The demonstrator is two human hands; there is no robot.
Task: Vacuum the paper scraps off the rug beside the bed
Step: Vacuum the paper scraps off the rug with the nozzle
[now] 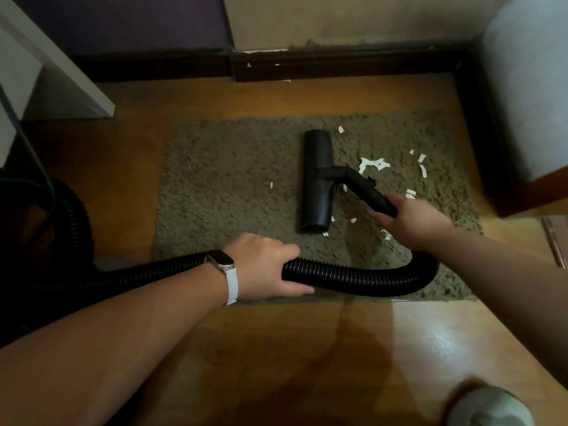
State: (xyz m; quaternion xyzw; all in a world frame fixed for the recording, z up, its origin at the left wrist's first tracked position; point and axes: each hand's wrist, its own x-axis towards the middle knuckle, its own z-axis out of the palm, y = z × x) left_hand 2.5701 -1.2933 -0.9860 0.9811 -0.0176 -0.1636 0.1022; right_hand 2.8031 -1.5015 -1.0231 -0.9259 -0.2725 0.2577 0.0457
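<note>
A shaggy olive rug (233,192) lies on the wooden floor. White paper scraps (373,164) are scattered over its right half. The black vacuum floor head (318,182) rests flat on the rug, just left of most scraps. My right hand (412,221) grips the black rigid tube (365,189) behind the head. My left hand (264,270), with a white-strapped watch on its wrist, grips the black ribbed hose (353,276), which curves along the rug's near edge.
The bed's corner (528,87) stands at the right, its dark base along the rug's right side. A white furniture panel (46,72) is at the far left. The hose runs left to the dark vacuum body (37,216). A dark skirting board (338,66) lines the wall.
</note>
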